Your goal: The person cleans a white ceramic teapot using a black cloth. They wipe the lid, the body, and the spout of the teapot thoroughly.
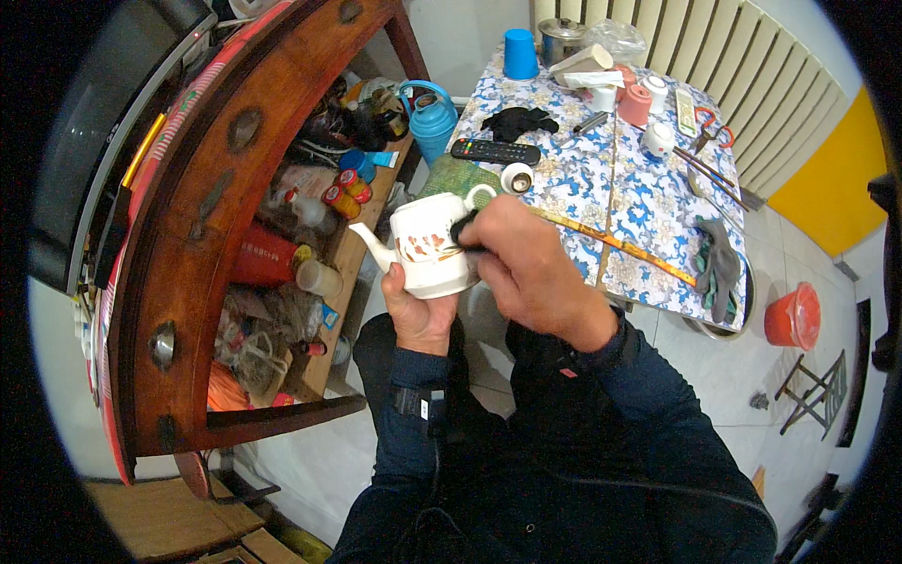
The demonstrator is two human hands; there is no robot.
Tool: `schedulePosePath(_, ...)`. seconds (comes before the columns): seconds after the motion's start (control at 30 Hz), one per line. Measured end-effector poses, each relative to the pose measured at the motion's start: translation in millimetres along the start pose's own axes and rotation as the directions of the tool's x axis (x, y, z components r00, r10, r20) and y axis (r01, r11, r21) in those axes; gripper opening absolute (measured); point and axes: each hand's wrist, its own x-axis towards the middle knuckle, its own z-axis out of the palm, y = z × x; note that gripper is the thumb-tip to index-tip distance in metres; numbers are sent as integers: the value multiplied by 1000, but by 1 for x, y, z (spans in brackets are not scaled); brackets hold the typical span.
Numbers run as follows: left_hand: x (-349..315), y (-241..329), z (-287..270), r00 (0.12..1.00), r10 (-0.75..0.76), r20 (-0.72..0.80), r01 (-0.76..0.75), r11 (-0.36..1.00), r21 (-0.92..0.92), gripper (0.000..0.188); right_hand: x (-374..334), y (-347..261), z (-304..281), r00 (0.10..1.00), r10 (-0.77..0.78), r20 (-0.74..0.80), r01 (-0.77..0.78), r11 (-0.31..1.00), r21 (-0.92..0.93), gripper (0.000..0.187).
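A white teapot (420, 222) with a brown-red floral print is held over my lap, its spout toward the left. My left hand (418, 315) supports it from below, the thumb up against its side. With closed fingers, my right hand (528, 256) presses a small black piece (462, 228) to the teapot's side near the handle; it looks like cloth, though the fingers hide most of it. Just beyond the handle, a small white round piece with a dark centre (516, 178) rests at the table's edge.
On the flowered table (564, 183) lie a black remote (496, 151), a black cloth (519, 122), a long yellow stick (620, 246) and grey gloves (717, 270). A blue cup (520, 54) stands at the back. Left is a cluttered wooden shelf (352, 282); right, a red bucket (792, 315).
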Motion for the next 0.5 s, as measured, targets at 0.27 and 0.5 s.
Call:
schedulePosePath(0.27, -2, 0, 3, 1000, -25, 3, 24, 999, 38, 96, 25, -4, 7, 997, -76, 22, 78, 993, -93, 16)
schedulePosePath(0.5, -3, 5, -1, 998, -17, -58, 19, 999, 49, 92, 32, -3, 6, 970, -141, 200, 167, 978, -122, 15)
